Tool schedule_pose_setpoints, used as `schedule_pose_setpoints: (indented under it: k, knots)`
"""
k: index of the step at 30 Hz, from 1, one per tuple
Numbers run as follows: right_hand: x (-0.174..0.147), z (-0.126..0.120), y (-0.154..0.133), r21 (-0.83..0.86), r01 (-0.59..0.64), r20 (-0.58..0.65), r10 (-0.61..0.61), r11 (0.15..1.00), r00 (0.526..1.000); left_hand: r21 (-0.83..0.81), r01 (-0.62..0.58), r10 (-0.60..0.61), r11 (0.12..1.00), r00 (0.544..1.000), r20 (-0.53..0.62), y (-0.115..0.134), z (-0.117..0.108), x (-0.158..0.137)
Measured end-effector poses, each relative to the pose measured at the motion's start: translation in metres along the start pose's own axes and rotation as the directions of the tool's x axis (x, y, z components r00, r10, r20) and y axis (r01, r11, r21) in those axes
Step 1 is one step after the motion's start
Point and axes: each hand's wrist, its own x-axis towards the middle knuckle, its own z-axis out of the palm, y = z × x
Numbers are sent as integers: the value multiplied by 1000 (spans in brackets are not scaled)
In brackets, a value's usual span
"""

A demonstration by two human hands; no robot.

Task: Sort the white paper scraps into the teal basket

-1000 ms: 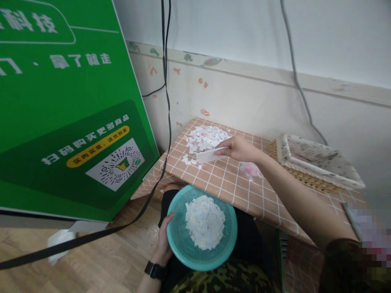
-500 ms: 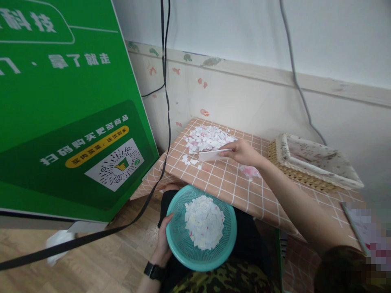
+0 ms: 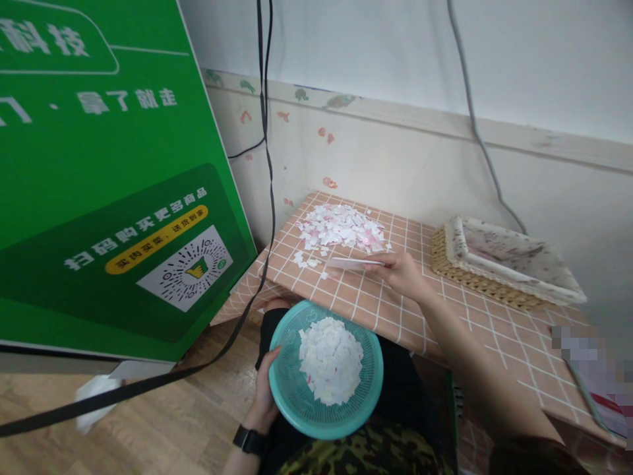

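My left hand [image 3: 267,382] grips the left rim of a round turquoise plastic basket [image 3: 373,389] with slotted sides, held over my lap. Small torn white paper scraps [image 3: 331,359], a few with pink marks, are heaped inside it. Over the table, my right hand [image 3: 398,272] pinches a flat white card [image 3: 353,263] by one end, its other end pointing left. Just beyond the card lies a pile of white and pink paper scraps [image 3: 339,225], with a few loose scraps [image 3: 305,260] to its left front.
A checked brown cloth covers the table [image 3: 366,300] against the wall. A lined wicker basket [image 3: 484,280] stands at its right back. On the left rises a green sign panel [image 3: 113,152]. Black straps [image 3: 270,178] hang down in front of the table's left corner.
My right hand has drawn the card back from the pile, toward me and slightly right. My left hand and the turquoise basket have stayed in place.
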Motion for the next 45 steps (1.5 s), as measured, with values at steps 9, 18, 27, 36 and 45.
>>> schedule_pose_setpoints:
  k: [9, 18, 27, 36, 45]
  knots:
    - [-22, -11, -8, 6, -19, -17, 19, 1000, 1000, -19, 10, -10, 1000, 1000, 0, 0, 4, -1]
    - [6, -8, -26, -121, 176, 139, -158, 977, 977, -3, -9, 9, 1000, 1000, -8, 1, 5, -4]
    - [13, -10, -38, -153, 227, 183, -198, 962, 963, -9, -5, 5, 1000, 1000, -4, 1, 4, -3]
    - [13, -8, -48, -227, 330, 275, -265, 916, 924, -23, 18, -18, 1000, 1000, 7, 1, 5, -3]
    - [12, -16, -50, -201, 334, 302, -266, 921, 915, -26, 11, -11, 1000, 1000, 13, 1, 5, -2]
